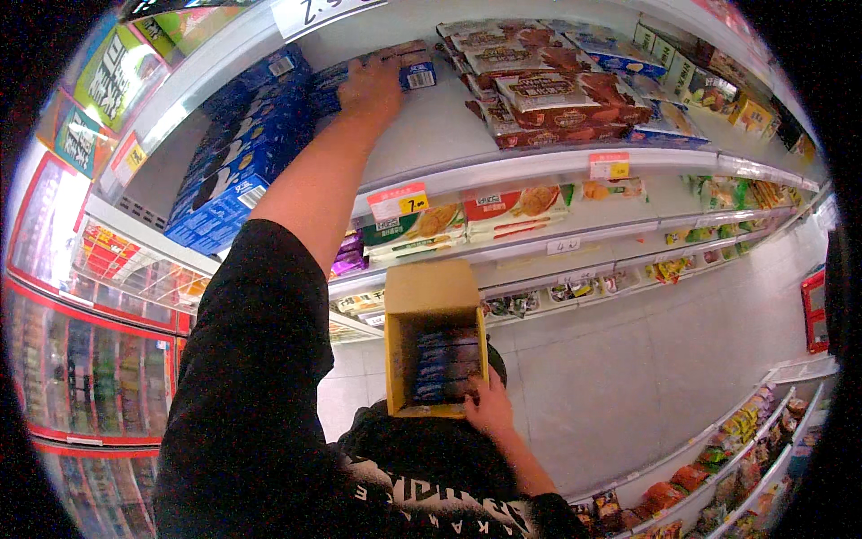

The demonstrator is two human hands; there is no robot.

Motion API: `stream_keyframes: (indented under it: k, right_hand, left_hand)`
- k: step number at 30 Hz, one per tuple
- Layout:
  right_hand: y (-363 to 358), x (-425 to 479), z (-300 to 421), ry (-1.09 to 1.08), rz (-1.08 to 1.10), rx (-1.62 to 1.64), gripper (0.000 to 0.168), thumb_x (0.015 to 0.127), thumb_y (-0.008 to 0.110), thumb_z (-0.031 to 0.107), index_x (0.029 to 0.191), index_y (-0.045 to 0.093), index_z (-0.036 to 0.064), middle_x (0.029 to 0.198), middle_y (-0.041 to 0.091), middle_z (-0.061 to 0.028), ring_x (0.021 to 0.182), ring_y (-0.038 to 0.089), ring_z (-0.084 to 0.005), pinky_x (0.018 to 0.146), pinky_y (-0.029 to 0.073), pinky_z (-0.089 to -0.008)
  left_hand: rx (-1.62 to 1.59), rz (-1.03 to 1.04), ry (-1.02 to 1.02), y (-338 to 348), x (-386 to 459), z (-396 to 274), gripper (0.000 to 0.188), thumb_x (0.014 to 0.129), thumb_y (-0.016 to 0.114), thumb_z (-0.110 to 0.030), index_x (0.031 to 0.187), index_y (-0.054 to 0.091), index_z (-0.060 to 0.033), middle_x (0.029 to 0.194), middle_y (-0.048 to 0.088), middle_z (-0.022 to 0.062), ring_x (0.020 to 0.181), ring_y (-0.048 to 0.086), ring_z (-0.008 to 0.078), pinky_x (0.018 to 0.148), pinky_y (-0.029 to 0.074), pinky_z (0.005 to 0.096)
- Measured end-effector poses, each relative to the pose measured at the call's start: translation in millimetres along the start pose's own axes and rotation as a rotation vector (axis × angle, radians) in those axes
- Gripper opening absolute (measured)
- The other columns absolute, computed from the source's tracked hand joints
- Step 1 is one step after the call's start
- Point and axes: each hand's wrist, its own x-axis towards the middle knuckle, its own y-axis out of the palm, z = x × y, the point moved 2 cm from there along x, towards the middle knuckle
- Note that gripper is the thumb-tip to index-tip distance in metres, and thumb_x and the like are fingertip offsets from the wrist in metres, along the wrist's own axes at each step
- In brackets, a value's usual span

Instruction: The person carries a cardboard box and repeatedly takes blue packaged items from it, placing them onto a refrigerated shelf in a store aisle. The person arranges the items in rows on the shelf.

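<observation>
My left hand (372, 86) reaches onto the upper shelf and lies over a blue biscuit box (419, 75) at the back. Its fingers are blurred, so their grip on the box is unclear. To the left of that hand stands a row of blue biscuit boxes (232, 165), running from the back to the shelf's front edge. Down at my waist, my right hand (490, 404) grips the near right corner of an open yellow cardboard carton (434, 288). Inside the carton lie several blue packs (438, 364), with its flap raised on the far side.
Brown biscuit packs (559, 94) are stacked on the upper shelf, right of my left hand. The shelf's front rail (485, 175) carries price tags. Lower shelves hold green and red biscuit packs (515, 209). Red-framed glass cabinets (94, 364) stand at left, snack racks (700, 471) at lower right.
</observation>
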Motion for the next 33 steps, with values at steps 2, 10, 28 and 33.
stream_keyframes:
  k: [2, 10, 28, 33]
  right_hand:
    - [-0.8, -1.8, -1.3, -0.013, -0.020, 0.010, 0.046, 0.080, 0.067, 0.021, 0.123, 0.058, 0.011, 0.149, 0.037, -0.0214, 0.124, 0.049, -0.0430, 0.099, 0.047, -0.0489]
    - [1.1, -0.3, 1.3, -0.018, -0.026, -0.027, 0.044, 0.079, 0.066, 0.019, 0.122, 0.059, 0.012, 0.148, 0.038, -0.0178, 0.125, 0.049, -0.0413, 0.095, 0.050, -0.0488]
    - [-5.7, -3.9, 5.3, 0.018, 0.008, 0.005, 0.045, 0.080, 0.065, 0.021, 0.123, 0.060, 0.010, 0.149, 0.038, -0.0218, 0.128, 0.047, -0.0409, 0.100, 0.047, -0.0472]
    - [-6.1, -6.4, 2.8, -0.013, -0.050, 0.026, 0.045, 0.080, 0.066, 0.020, 0.123, 0.059, 0.010, 0.148, 0.039, -0.0226, 0.127, 0.048, -0.0417, 0.099, 0.047, -0.0475]
  left_hand:
    - [0.009, 0.019, -0.074, -2.0, -2.2, -4.5, 0.044, 0.095, 0.052, -0.021, 0.139, 0.052, -0.0251, 0.141, 0.048, 0.0097, 0.132, 0.044, 0.0374, 0.096, 0.052, 0.0518]
    - [-0.043, 0.093, -0.239, -21.1, -10.5, -9.9, 0.045, 0.096, 0.052, -0.026, 0.141, 0.049, -0.0263, 0.144, 0.047, 0.0057, 0.137, 0.036, 0.0356, 0.093, 0.049, 0.0609]
    - [-0.145, 0.280, -0.271, -8.0, 4.2, 18.8, 0.065, 0.093, 0.059, -0.031, 0.151, 0.032, -0.0192, 0.157, 0.033, 0.0063, 0.145, 0.028, 0.0373, 0.113, 0.018, 0.0682]
    - [-0.193, 0.213, -0.335, -33.3, -12.4, -4.3, 0.062, 0.094, 0.056, -0.029, 0.150, 0.033, -0.0180, 0.158, 0.031, 0.0053, 0.146, 0.027, 0.0373, 0.113, 0.018, 0.0690]
